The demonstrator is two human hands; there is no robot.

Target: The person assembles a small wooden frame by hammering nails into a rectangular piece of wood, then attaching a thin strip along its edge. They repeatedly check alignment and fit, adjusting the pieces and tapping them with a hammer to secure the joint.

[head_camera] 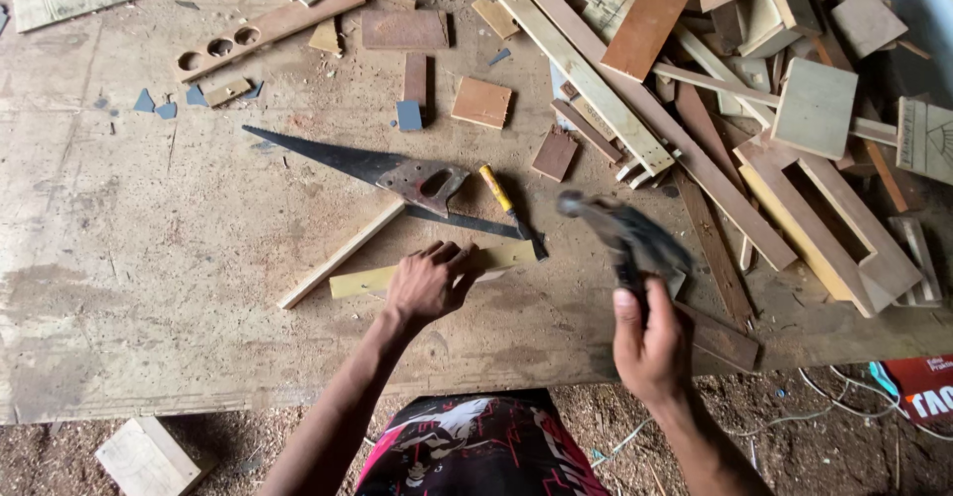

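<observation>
Pinning pale wood strip at frame centre with my left hand, fingers flat on it. Right hand fist-gripped on hammer, raised and blurred. Strike seems unfinished; handsaw idle above.

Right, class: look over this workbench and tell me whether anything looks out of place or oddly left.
The bare-bladed handsaw lies loose close to the left hand, which presses the pale wooden strip. The right hand grips a motion-blurred hammer. Wood offcuts sprawl in an untidy heap.
</observation>
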